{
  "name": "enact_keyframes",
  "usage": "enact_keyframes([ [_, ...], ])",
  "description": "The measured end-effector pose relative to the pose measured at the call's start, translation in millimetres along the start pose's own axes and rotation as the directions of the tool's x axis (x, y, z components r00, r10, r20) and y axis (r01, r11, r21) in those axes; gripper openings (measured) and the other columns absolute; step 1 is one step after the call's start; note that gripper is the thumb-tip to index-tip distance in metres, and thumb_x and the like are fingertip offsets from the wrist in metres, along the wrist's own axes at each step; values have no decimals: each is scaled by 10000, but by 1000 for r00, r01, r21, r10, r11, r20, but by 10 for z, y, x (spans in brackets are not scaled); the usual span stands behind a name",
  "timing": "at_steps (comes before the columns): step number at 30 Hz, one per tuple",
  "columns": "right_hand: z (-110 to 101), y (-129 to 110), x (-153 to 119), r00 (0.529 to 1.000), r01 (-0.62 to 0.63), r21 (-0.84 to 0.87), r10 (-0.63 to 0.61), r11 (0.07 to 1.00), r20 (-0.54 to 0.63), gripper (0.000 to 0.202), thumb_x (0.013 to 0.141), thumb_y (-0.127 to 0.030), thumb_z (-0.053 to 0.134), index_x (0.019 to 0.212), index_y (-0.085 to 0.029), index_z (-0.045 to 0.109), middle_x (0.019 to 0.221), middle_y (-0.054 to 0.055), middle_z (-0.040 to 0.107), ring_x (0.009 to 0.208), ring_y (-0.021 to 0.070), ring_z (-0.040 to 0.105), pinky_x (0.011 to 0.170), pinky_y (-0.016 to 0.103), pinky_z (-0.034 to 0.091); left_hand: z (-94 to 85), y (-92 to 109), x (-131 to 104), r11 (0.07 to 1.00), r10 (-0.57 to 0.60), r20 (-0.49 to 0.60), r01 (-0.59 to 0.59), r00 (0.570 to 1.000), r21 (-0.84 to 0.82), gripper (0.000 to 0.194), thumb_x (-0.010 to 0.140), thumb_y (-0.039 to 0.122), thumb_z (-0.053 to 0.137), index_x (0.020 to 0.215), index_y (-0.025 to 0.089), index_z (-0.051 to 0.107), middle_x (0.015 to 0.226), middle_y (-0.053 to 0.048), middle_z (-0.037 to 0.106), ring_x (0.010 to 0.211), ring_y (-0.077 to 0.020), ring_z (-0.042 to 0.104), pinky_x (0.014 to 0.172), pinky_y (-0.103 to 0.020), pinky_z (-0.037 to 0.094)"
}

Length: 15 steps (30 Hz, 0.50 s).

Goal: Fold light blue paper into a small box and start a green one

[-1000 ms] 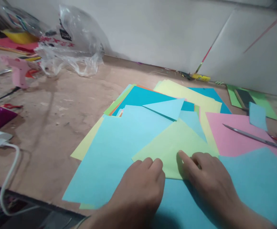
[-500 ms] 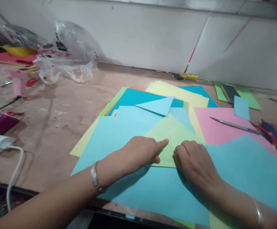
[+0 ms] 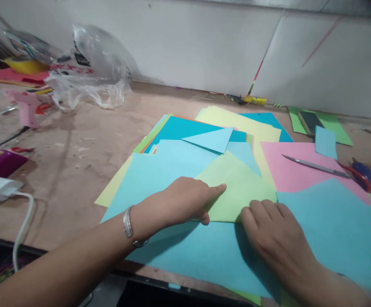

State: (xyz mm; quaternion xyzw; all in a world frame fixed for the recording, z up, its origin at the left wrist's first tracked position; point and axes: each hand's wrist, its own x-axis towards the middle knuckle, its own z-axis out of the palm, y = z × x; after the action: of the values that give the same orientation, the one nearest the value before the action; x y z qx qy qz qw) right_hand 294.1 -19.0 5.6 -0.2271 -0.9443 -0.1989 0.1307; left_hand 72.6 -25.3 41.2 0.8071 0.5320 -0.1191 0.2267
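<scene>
A light green sheet of paper (image 3: 236, 187), folded to a point at the top, lies on a large light blue sheet (image 3: 204, 256). My left hand (image 3: 185, 200) presses on it from the left, index finger stretched out over its middle and thumb near its lower edge. The other fingers of that hand are curled under. At the right end of the folded lower edge rests my right hand (image 3: 275, 234), its fingers curled in; what they hold, if anything, is hidden. A small folded light blue triangle (image 3: 214, 140) lies just beyond the green paper.
Several coloured sheets (image 3: 179, 130) are piled behind. To the right lie a pink sheet (image 3: 278, 162), scissors (image 3: 316, 166) and another blue sheet (image 3: 339, 226). A plastic bag (image 3: 99, 68), pink glue gun (image 3: 25, 106) and white charger (image 3: 1, 187) are at the left.
My right hand has slid rightward along the green paper's lower edge, with its fingers curled. My left hand keeps its place on the paper, index finger still pointing across it.
</scene>
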Motion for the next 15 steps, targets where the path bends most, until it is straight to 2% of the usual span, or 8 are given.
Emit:
enact_keyframes([
  [2, 4, -73, -1, 992, 128, 118, -127, 985, -16, 269, 860, -46, 439, 1005, -130, 650, 699, 54, 498, 666, 206, 359, 612, 356, 209, -18, 20, -14, 1000, -5, -3, 5, 1000, 19, 753, 825, 310, 730, 1476, 243, 360, 889, -40, 719, 801, -232, 683, 536, -250, 342],
  [3, 12, -109, -3, 982, 189, 160, -190, 969, -8, 331, 878, -74, 448, 1158, -123, 617, 728, 49, 511, 678, 206, 377, 617, 355, 223, -31, 31, -21, 1000, -11, 2, 11, 1000, 28, 733, 836, 300, 717, 1475, 245, 363, 890, -42, 720, 799, -231, 683, 540, -252, 347],
  [5, 36, -169, -20, 964, 252, 194, -263, 948, 32, 424, 880, -91, 468, 1295, -101, 553, 749, 42, 523, 687, 205, 399, 621, 356, 243, -57, 52, -30, 999, -26, 26, 25, 999, 33, 719, 846, 285, 705, 1478, 241, 363, 896, -47, 722, 799, -230, 682, 551, -255, 360],
  [11, 38, -234, -184, 976, 208, 61, -211, 976, 58, 354, 805, -56, 488, 1098, -19, 682, 836, 146, 638, 697, 224, 443, 671, 411, 317, -86, 51, -19, 998, -56, 61, 56, 997, 7, 796, 812, 308, 747, 1492, 260, 337, 874, -26, 728, 812, -221, 679, 561, -236, 372],
  [15, -74, -226, -336, 980, 158, -100, -143, 982, 141, 370, 758, -23, 463, 1029, 16, 713, 702, 164, 603, 620, 236, 417, 592, 404, 287, -84, 35, -14, 998, -57, 67, 57, 996, 4, 797, 821, 332, 742, 1498, 281, 325, 889, -27, 728, 829, -216, 678, 565, -224, 357],
])
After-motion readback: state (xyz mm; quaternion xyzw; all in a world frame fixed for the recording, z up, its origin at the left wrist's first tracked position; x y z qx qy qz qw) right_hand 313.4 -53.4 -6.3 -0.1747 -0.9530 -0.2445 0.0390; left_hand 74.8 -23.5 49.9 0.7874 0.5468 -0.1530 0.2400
